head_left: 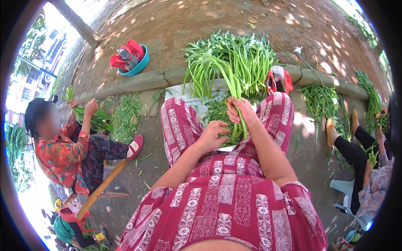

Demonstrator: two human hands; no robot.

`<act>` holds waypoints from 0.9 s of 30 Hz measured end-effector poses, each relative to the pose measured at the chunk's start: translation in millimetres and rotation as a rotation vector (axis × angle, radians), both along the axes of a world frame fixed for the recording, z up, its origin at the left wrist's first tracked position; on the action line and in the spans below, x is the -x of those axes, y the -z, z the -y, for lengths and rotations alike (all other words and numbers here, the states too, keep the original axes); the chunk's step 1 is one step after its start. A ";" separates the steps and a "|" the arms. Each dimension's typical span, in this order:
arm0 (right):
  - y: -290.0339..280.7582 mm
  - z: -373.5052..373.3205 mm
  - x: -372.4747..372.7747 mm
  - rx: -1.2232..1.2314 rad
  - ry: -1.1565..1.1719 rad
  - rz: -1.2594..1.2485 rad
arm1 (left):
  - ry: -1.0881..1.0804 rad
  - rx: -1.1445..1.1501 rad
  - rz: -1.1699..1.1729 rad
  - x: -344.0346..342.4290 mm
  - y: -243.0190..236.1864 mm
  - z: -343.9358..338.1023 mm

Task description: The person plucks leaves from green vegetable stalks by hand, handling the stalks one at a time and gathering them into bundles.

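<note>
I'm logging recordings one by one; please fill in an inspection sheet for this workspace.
Surface: paved ground, stone curb, white sheet by the knees.
Work things: held green stalks; leafy pile at the curb.
Clutter: teal basin with red items.
Hands: right hand grips stalks; left hand near their lower ends, contact unclear.
Cables: nothing seen.
Surroundings: co-worker at left holding greens; another person at right; tree trunk.

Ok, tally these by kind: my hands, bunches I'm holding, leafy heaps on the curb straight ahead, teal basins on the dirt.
Hands, left hand and right hand: 2
Held bunch of stems: 1
Leafy heap: 1
Teal basin: 1
Total: 5
</note>
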State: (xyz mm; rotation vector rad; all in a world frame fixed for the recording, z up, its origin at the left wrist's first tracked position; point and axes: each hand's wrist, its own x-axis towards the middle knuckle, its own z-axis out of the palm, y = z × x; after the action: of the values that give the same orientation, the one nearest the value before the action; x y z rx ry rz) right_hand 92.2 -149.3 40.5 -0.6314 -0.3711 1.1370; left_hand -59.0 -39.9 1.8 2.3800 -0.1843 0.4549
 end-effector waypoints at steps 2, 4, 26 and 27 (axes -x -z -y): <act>-0.7 1.1 1.2 0.024 -0.015 0.024 | -0.144 0.246 -0.140 0.7 -2.8 -2.6; -1.7 1.2 4.5 0.059 -0.025 0.060 | -0.311 0.959 -0.480 1.3 -7.4 -5.2; -19.3 -1.1 12.4 0.274 -0.059 0.541 | 0.075 1.812 0.118 -24.0 -91.9 -88.5; -16.9 -3.4 10.5 0.340 -0.018 0.515 | 0.014 1.861 0.180 -23.6 -86.9 -99.9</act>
State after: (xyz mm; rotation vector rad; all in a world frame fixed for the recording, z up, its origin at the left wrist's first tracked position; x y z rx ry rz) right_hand 81.7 -145.9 57.4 -1.2297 -0.6275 1.0530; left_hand -35.4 60.0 88.7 0.5153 0.1341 0.4698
